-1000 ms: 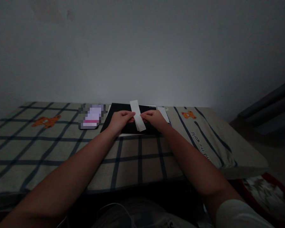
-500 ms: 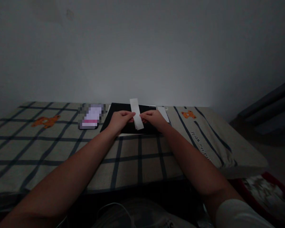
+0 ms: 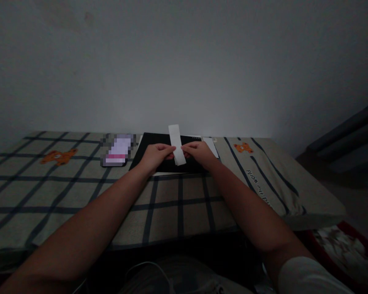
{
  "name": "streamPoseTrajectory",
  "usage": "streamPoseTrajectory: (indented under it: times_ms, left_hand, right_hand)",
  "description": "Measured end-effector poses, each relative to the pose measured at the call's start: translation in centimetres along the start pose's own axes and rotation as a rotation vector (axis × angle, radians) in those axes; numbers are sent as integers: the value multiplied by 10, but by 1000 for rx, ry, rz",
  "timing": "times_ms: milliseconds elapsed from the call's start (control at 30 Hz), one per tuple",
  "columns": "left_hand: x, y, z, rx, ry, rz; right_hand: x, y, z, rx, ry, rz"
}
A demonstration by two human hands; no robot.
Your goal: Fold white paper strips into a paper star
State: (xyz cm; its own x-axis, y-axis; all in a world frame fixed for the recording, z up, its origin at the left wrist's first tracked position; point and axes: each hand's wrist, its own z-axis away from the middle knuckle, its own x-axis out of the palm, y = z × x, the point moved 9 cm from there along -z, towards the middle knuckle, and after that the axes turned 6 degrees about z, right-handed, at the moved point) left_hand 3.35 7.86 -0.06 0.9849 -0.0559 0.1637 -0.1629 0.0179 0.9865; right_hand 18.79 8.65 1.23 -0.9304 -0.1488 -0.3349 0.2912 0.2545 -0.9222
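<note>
A narrow white strip of paper [image 3: 177, 141] is held up between my two hands, slightly tilted, its long side running away from me. My left hand [image 3: 157, 156] pinches its left edge between thumb and fingers. On the opposite edge, my right hand [image 3: 200, 154] grips it the same way. Under the hands lies a flat black folder or board [image 3: 151, 141], with white sheets showing past its edges. The fingertips behind the strip are partly hidden.
A phone [image 3: 119, 150] with a lit, blurred screen lies to the left on the checked tablecloth [image 3: 165, 204]. White paper [image 3: 210, 147] sticks out right of the black folder. The wall [image 3: 184, 73] stands behind the table. A red container [image 3: 349, 249] with pale contents is at lower right.
The paper strip has shifted very slightly up and to the right, still pinched by both hands. Everything else looks the same.
</note>
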Motion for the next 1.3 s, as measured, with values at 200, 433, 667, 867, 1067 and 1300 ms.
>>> streamPoseTrajectory:
  times_ms: [200, 433, 667, 867, 1067, 1300]
  left_hand:
    - [-5, 5, 1, 47, 52, -63]
    - [3, -5, -1, -32, -52, 1]
    - [-4, 1, -2, 52, 8, -79]
    - [-2, -2, -2, 16, -1, -18]
    - [2, -3, 0, -17, -43, -14]
    - [-4, -1, -4, 36, 0, -31]
  right_hand:
    - [2, 0, 1, 17, -30, 8]
    - [-1, -3, 0, -17, 15, 22]
    - [4, 5, -1, 39, -45, -29]
    - [-1, -1, 1, -7, 7, 21]
    - [-1, 3, 0, 33, 8, -33]
    - [4, 4, 1, 43, -56, -22]
